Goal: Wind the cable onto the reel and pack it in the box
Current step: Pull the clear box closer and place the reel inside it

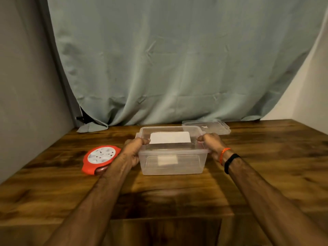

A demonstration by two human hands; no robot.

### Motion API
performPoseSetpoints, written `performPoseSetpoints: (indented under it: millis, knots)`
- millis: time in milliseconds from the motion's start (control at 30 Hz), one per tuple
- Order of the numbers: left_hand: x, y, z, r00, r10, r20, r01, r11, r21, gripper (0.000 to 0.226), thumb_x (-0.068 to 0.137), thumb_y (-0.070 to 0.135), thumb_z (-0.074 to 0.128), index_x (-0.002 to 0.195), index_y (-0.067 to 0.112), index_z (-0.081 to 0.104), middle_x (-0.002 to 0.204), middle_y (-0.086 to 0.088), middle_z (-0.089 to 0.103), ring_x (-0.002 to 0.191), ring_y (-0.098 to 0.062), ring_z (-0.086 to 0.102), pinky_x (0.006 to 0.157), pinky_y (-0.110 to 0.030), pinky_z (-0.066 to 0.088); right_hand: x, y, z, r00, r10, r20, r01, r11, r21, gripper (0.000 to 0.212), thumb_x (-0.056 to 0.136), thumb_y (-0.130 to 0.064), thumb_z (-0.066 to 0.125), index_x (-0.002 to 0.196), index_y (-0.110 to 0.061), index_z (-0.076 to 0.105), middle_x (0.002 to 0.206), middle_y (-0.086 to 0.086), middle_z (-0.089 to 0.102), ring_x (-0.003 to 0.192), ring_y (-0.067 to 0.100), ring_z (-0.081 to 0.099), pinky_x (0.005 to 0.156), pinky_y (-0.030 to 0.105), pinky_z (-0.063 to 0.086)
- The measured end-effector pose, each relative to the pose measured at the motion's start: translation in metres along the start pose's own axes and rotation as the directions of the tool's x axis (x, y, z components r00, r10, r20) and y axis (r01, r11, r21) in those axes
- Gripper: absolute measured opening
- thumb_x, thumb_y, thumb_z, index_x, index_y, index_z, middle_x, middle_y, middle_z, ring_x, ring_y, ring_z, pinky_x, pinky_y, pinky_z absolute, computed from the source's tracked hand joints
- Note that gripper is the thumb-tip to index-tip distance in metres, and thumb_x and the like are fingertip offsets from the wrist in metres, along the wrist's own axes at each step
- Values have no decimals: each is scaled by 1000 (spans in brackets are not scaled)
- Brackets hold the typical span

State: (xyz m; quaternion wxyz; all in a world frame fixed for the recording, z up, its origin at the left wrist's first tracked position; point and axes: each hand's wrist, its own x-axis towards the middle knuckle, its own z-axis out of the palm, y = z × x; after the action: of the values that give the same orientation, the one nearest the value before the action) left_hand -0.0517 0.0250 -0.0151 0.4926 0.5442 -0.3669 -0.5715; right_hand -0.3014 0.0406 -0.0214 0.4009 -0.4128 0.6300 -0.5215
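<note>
Head view showed you with both hands on the clear plastic box [172,163] at the middle of the table [53,174]. Your left hand [132,152] gripped its left side, fingers [143,141] curled over the rim; your right hand [212,143] did the same on the right side, its fingers hooked over the opposite rim. The box stood open between your fingers. I could see only something white and flat, perhaps a label, in or on it; I could not tell which.

The red reel [101,159], with its white socket face up, lay flat on the table just outside your left fingers, close beside your left wrist and apart from the box. No loose cable showed anywhere, so I judged the winding done or nearly so, though the wound cable itself was hidden. The clear lid [206,126] lay on the table beyond your right fingers, just behind the box.

Still left, by my reading: lifting the reel into the box, then fetching the lid and pressing it on.
</note>
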Motion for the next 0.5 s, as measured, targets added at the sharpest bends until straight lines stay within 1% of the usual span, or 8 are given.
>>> performPoseSetpoints:
  millis: [67,100,167,233,300,367,433,500]
  knots:
    - [-12,-5,1,1000,-6,24,5,1000,8,47,89,2,65,133,5,50,108,-17,67,86,-30,67,62,-43,57,-8,6,-6,1000,1,-10,-1,1000,-7,28,87,-7,55,114,-1,61,105,14,68,94,27,64,77,39,53]
    - [-17,-8,2,999,-12,35,12,1000,4,40,90,0,63,128,4,53,103,-17,67,84,-30,66,62,-43,56,-12,9,-8,1000,8,-7,-8,1000,-11,28,87,-7,55,114,-2,62,106,14,68,96,29,64,79,41,53]
    - [-20,-18,3,999,-23,24,23,1000,4,26,90,-4,61,114,3,58,103,-19,68,80,-31,67,57,-44,59,-16,15,-10,999,34,2,-34,999,-31,26,87,-8,56,111,-2,64,106,16,69,98,31,65,85,44,54]
    - [-20,-25,3,1000,-30,-1,30,1000,-7,26,88,-6,61,113,-2,61,105,-20,70,81,-32,70,55,-42,61,-20,19,-11,999,41,2,-41,999,-33,25,86,-9,56,108,-2,66,107,18,69,99,33,65,87,45,53]
    - [-20,-26,4,1000,-26,-3,26,999,-24,26,87,-5,61,113,0,62,102,-21,72,81,-32,71,54,-40,61,-22,19,-11,1000,25,1,-25,999,-21,23,87,-8,54,104,-3,68,107,19,70,100,34,65,86,45,53]
    - [-21,-25,3,1000,-29,11,30,999,-26,18,89,-3,61,106,5,62,98,-19,71,79,-31,70,53,-39,62,-23,18,-12,1000,19,2,-19,1000,-20,20,88,-7,53,100,-4,69,107,18,69,101,34,64,81,41,52]
    - [-25,-22,2,998,-36,44,37,999,-28,15,91,-1,61,103,7,60,97,-18,69,81,-31,69,62,-43,61,-21,18,-14,1000,22,15,-22,999,-38,18,88,-10,56,103,-5,66,108,16,68,100,30,64,77,37,52]
    - [-23,-20,0,998,-43,47,44,999,-21,17,91,1,63,106,8,59,99,-17,68,84,-31,67,67,-45,58,-18,18,-15,999,24,24,-22,996,-87,22,87,-18,62,107,-8,63,109,13,67,99,28,63,84,42,53]
